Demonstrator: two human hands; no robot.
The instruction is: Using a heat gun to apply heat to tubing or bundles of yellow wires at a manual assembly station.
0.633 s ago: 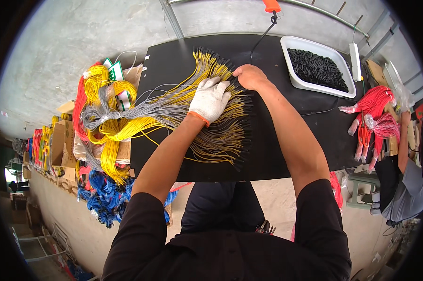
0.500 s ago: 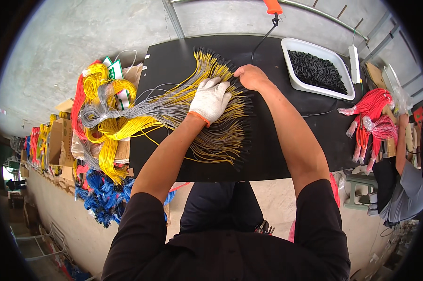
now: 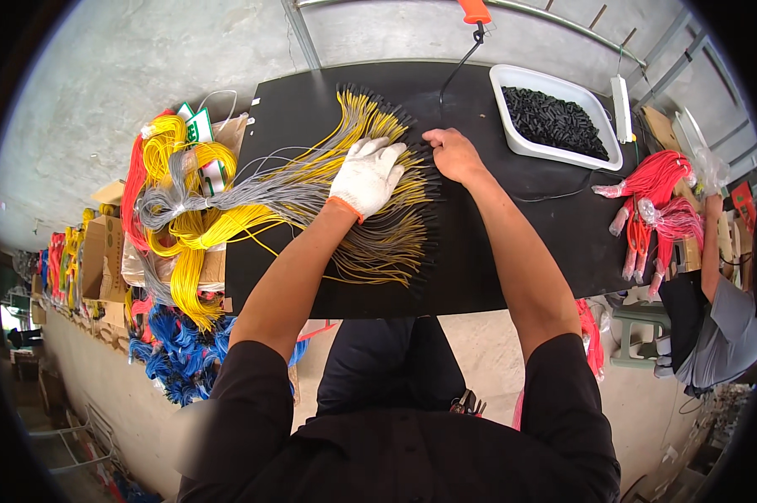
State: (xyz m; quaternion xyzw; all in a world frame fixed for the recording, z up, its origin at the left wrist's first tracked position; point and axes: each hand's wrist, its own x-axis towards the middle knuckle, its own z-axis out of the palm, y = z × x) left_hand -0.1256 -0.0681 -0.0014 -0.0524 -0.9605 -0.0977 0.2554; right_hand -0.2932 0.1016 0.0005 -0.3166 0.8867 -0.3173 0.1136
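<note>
Right hand (image 3: 455, 156) had shifted slightly toward 3 o'clock, grip of its curled fingers (image 3: 432, 137) indeterminable, while the gloved left hand (image 3: 365, 178) lay outstretched over wires (image 3: 387, 243) at the desk's (image 3: 466, 272) 9 o'clock, where uneven pressure risked tangling.

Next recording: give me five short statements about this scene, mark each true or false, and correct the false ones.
1. The left hand, in a white knitted glove with an orange cuff, rests on a fan of thin yellow and grey wires. True.
2. The white rectangular plastic tub holds many small black pieces. True.
3. The right hand is inside the tub. False: it is bare and beside the black wire tips.
4. Blue wire bundles lie on the black tabletop. False: they lie off it, by its left near corner.
5. Pinkish-red wire bundles lie toward the person's right. True.
</note>
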